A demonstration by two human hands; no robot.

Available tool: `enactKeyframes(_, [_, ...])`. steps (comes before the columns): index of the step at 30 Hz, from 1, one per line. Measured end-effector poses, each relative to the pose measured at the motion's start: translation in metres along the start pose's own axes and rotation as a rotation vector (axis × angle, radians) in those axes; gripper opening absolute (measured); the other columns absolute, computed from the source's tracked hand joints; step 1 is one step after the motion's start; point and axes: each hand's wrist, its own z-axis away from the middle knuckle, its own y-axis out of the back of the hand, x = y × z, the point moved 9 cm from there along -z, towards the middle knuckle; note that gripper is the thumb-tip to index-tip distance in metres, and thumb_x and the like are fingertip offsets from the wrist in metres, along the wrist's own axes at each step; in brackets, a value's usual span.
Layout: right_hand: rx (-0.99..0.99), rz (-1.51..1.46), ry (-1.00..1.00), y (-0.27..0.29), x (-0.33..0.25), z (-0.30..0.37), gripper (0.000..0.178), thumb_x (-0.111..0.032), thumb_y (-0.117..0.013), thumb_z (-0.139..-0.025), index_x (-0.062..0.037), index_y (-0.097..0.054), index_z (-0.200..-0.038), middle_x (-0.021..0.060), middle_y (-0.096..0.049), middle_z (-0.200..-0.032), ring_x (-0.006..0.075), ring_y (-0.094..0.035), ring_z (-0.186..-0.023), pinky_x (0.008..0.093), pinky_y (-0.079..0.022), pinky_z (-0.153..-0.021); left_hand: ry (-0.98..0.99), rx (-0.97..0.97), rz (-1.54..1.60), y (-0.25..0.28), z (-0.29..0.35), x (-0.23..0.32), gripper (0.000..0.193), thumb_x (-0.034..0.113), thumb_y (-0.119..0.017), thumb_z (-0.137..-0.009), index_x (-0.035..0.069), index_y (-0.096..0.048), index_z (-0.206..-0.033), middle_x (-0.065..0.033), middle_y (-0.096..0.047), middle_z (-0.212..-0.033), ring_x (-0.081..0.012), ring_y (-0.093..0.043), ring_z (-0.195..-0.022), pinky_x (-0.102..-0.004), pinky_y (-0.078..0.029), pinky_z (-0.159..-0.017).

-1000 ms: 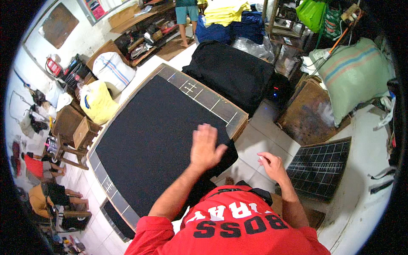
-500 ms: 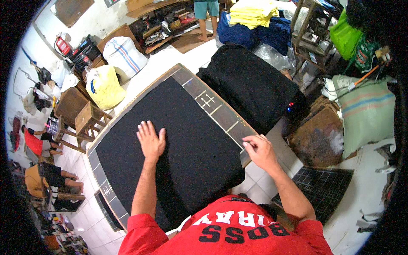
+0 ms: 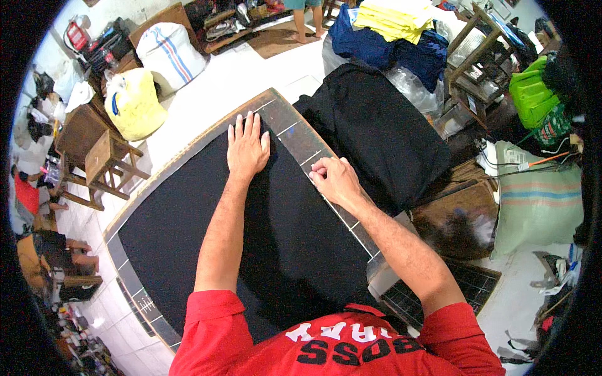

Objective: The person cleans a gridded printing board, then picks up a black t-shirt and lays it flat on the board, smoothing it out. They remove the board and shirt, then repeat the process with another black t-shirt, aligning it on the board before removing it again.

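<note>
Black cloth (image 3: 188, 207) lies spread over a dark board (image 3: 291, 119) that has pale marked lines along its border and a wooden edge. My left hand (image 3: 248, 150) rests flat on the cloth near its far corner, fingers stretched out. Over the board's right border is my right hand (image 3: 335, 182), its fingers curled together beside the cloth's edge. Whatever those fingertips hold, if anything, is too small to make out. The near part of the cloth reaches toward my red shirt, which hides its end.
A heap of black fabric (image 3: 376, 131) sits just beyond the board's right side. Behind it are folded yellow cloths (image 3: 395, 19) on dark blue bundles. Wooden stools (image 3: 113, 156) and stuffed sacks (image 3: 169, 59) stand at the left. A gridded dark panel (image 3: 458, 288) lies low at the right.
Both hands have moved farther from my body. The left slid toward the cloth's far corner, and the right travelled up along the board's right border. My view has shifted slightly.
</note>
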Motion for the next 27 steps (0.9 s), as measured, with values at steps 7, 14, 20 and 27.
enactKeyframes(7, [0.032, -0.007, 0.027, -0.006, -0.018, -0.021, 0.015, -0.024, -0.083, -0.082, -0.0101, -0.076, -0.086, 0.0051, -0.077, -0.085, 0.0308, -0.069, -0.086, 0.0440, -0.056, -0.082, -0.058, 0.002, 0.058, 0.019, 0.037, 0.024, 0.062, 0.037, -0.047, -0.109, 0.000, -0.041, -0.159, -0.0223, -0.038, -0.166, -0.0410, -0.030, -0.156, -0.0546, -0.020, -0.129])
enactKeyframes(14, [-0.046, 0.114, -0.027, -0.016, -0.019, -0.029, 0.019, -0.026, -0.079, -0.083, -0.0075, -0.081, -0.089, 0.0092, -0.079, -0.091, 0.0303, -0.071, -0.094, 0.0435, -0.056, -0.090, -0.100, -0.076, 0.101, 0.033, 0.088, 0.055, 0.061, 0.037, -0.047, -0.108, 0.006, -0.042, -0.160, -0.0205, -0.034, -0.169, -0.0397, -0.026, -0.158, -0.0557, -0.016, -0.130])
enactKeyframes(20, [0.022, 0.340, 0.142, -0.017, -0.040, -0.027, 0.023, -0.027, -0.072, -0.085, -0.0049, -0.074, -0.090, 0.0119, -0.078, -0.088, 0.0358, -0.072, -0.093, 0.0500, -0.053, -0.086, -0.131, -0.055, 0.112, 0.036, 0.091, 0.063, 0.059, 0.037, -0.047, -0.108, 0.012, -0.042, -0.161, -0.0203, -0.033, -0.169, -0.0399, -0.025, -0.158, -0.0588, -0.015, -0.129])
enactKeyframes(27, [-0.045, 0.149, 0.077, -0.028, -0.023, -0.020, 0.028, -0.025, -0.064, -0.097, -0.0069, -0.058, -0.118, 0.0174, -0.076, -0.091, 0.0396, -0.074, -0.089, 0.0552, -0.050, -0.086, -0.194, -0.104, 0.157, 0.038, 0.102, 0.087, 0.059, 0.035, -0.048, -0.108, 0.012, -0.041, -0.161, -0.0182, -0.032, -0.170, -0.0385, -0.024, -0.159, -0.0588, -0.014, -0.130])
